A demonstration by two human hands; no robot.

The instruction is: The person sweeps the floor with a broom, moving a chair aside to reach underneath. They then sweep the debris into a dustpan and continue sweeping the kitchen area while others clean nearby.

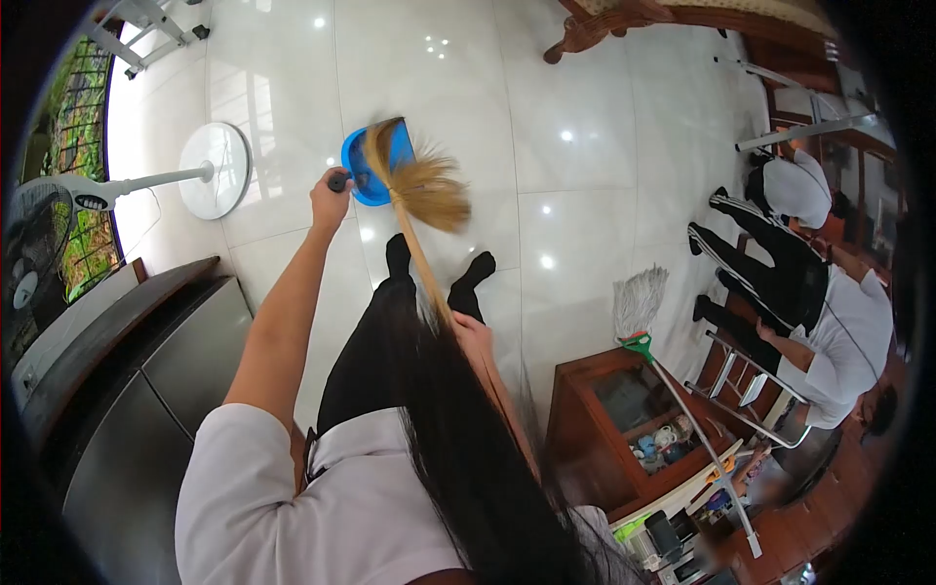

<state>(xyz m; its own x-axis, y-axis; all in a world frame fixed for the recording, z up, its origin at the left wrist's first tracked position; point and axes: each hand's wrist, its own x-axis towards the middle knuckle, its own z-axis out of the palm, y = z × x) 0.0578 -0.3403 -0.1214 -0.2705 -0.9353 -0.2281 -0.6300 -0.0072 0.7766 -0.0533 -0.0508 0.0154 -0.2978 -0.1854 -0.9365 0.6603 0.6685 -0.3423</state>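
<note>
My left hand (331,202) is wrapped round the dark-tipped handle of a blue dustpan (402,146), which rests on the pale tiled floor in front of my feet. In my right hand (474,339) is the wooden stick of a straw broom (429,187), held low near my legs. The broom's bristles fan out over the dustpan, covering its middle, and spread past its right side onto the tiles. Long dark hair hangs in front of my right arm and hides part of it.
A white standing fan (212,171) is on the left, near a dark cabinet (166,400). Rightward, a mop (641,304) leans by a wooden glass-front cabinet (575,419). People in white shirts (848,322) are beside a metal stepladder (751,388). Carved wooden furniture (624,19) stands ahead.
</note>
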